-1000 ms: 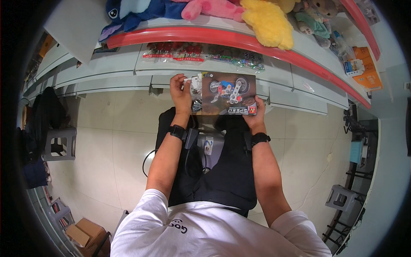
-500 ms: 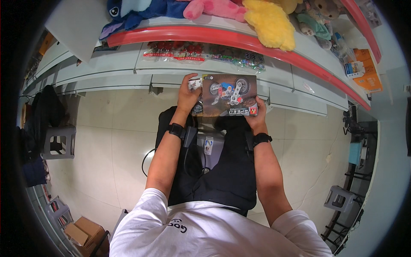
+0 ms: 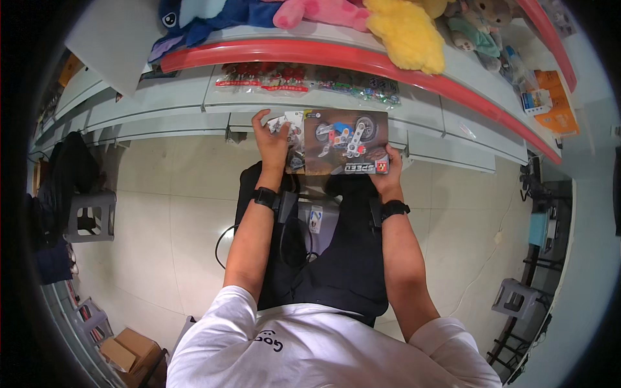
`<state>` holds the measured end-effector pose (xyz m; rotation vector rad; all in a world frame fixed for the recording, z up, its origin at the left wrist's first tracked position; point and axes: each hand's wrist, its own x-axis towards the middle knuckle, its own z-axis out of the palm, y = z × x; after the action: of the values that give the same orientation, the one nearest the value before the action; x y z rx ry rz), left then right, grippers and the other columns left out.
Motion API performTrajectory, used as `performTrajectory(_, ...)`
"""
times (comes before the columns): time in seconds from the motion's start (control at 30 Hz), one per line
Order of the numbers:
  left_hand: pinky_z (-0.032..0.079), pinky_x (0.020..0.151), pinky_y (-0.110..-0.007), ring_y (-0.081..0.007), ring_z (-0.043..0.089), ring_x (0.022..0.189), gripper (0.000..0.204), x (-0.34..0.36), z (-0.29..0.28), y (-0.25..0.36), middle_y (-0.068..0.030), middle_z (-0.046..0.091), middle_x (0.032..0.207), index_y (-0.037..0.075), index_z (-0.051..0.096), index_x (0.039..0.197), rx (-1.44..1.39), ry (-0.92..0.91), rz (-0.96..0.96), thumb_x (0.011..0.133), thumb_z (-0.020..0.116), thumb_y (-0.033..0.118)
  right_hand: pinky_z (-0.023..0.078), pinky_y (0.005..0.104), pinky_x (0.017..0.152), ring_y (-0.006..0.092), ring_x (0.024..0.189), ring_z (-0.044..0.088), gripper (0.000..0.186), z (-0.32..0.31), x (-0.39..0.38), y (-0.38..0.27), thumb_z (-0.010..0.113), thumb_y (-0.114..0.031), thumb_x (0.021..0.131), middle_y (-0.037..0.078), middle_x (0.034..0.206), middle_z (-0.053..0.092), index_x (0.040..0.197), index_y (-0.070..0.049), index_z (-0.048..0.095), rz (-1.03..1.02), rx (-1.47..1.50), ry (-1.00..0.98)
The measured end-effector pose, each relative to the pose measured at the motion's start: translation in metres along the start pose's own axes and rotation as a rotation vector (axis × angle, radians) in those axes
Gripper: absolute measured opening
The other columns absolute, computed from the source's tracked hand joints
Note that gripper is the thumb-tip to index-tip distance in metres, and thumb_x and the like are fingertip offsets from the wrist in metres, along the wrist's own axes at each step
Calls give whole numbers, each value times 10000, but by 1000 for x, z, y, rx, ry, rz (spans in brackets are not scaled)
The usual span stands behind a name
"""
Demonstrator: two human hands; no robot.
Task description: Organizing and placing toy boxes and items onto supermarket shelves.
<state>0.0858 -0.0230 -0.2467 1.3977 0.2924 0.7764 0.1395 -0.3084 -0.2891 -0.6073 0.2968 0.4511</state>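
A flat cardboard toy box (image 3: 346, 143), printed with a building-brick motorcycle, is held up in front of me above my knees. My right hand (image 3: 391, 173) grips its lower right corner, thumb on the front face. At the box's left end, a clear bag of white and grey parts (image 3: 294, 132) sticks partly out. My left hand (image 3: 273, 143) has it between thumb and fingers; the index finger is raised and spread from the thumb. Some of its fingers are hidden behind the bag. Black wrist bands (image 3: 395, 209) sit on both wrists.
A white shelf counter (image 3: 259, 103) with a red edge strip (image 3: 278, 54) runs ahead of me. Red and green packets (image 3: 265, 79) lie under the strip, plush toys (image 3: 407, 35) above. Grey stools (image 3: 90, 216) stand at both sides; cardboard boxes (image 3: 132, 349) are at lower left.
My left hand has moved a little to the left, and its index finger has lifted. More of the bag of parts shows outside the box. My right hand and the box have barely moved.
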Motion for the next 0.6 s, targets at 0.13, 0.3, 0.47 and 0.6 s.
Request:
performTrajectory(0.13,451,697,-228,-125,558,820,477,1,-1,9,-80,553,933,79,409,1156,-160,50,-167,773,633,-95,477,394,839,251,872,611,246,12,-6,0,580,-269,807,88,933,646,950,-70,595,-17,-8,24)
performTrajectory(0.3,450,672,-225,-117,555,794,432,6,-12,5,-73,559,914,83,425,1119,-117,102,-264,779,629,-89,483,371,798,232,827,608,224,-17,3,-5,583,-265,808,77,888,644,923,-74,595,-30,22,-159)
performTrajectory(0.47,474,674,-256,-138,566,772,366,9,-21,-7,-73,573,933,73,468,1114,-226,195,-292,801,608,-54,469,377,825,225,832,603,181,7,-10,-7,584,-252,811,77,854,645,855,-77,600,-42,83,-55)
performTrajectory(0.6,503,714,-291,-176,595,822,359,14,-25,3,-91,586,970,70,490,1120,-334,286,-434,800,597,-53,475,361,768,216,765,601,153,14,-14,-8,591,-229,811,71,801,640,807,-76,591,-98,102,9)
